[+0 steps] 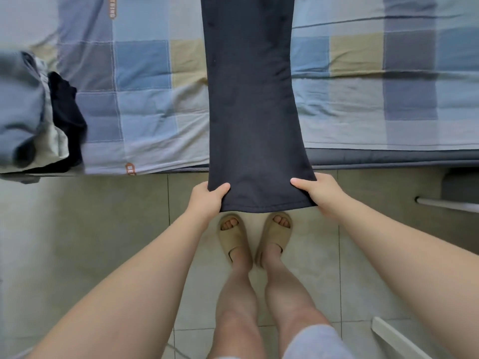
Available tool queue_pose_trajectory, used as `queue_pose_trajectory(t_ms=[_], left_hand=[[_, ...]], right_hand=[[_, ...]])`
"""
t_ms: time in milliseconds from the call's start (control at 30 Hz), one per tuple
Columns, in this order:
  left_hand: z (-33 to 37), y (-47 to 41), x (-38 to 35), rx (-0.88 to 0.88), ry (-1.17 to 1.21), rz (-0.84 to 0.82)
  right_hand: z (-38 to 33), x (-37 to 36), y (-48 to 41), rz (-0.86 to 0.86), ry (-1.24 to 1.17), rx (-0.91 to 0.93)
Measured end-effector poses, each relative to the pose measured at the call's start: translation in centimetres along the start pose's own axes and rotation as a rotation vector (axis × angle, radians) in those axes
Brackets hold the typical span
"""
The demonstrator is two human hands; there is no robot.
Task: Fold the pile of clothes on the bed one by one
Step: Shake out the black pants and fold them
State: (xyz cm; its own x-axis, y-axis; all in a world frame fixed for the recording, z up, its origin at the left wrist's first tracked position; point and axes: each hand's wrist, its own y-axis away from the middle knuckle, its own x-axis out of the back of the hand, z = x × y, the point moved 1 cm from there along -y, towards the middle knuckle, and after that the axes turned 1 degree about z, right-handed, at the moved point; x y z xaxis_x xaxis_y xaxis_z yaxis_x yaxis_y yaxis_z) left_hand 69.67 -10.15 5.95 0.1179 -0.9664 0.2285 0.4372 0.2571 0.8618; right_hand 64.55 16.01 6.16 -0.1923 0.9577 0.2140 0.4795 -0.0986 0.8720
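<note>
Item one, dark garment (248, 99): we are logging a long navy-black cloth running lengthwise from the top of the view, across the bed (388, 156) and out past its near edge; its hemmed end is hanging over the tiled floor (90, 229); the cloth is looking flat and taut; we cannot tell whether its middle is touching the bedding.

Item two, left hand (207, 200): we are finding it clamped on the left corner of the hem, thumb lying on top, fingers tucked beneath the cloth.

Item three, right hand (321, 195): it is gripping the right corner in the same way, thumb on top, fingers hidden under the fabric; the two hands are sitting well apart, the hem stretching between them.

Item four, pile of clothes (23, 104): we are noting a crumpled heap at the left of the bed, near its edge; grey-blue and pale pieces are lying with a black piece (67, 112) against their right side.

Item five, checked sheet (145, 73): blue, grey and tan squares are covering the bed.

Item six, slippers (233, 237): a beige pair is standing on the tiles directly below the hem, toes pointing at the bed; grey shorts (316, 343) are showing at the lower edge.

Item seven, white bar (445, 203): it is showing at the right, below the bed edge.
</note>
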Motion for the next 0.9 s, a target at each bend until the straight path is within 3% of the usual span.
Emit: queue_pose_trajectory(t_ms=[367,533,767,900], left_hand=[[1.8,19.4,4.5,-0.013,0.051,0.04],[-3.7,25.9,3.7,0.029,0.095,0.067],[-13.3,32.6,0.9,0.195,-0.062,0.037],[-15.3,35.1,0.3,0.243,-0.018,0.039]], right_hand=[[-0.5,1.5,20.6,0.136,-0.341,-0.003],[3.8,3.1,26.0,0.096,-0.341,-0.01],[14.2,6.6,31.7,0.035,-0.215,-0.15],[17.2,7.8,33.9,0.008,-0.175,-0.197]])
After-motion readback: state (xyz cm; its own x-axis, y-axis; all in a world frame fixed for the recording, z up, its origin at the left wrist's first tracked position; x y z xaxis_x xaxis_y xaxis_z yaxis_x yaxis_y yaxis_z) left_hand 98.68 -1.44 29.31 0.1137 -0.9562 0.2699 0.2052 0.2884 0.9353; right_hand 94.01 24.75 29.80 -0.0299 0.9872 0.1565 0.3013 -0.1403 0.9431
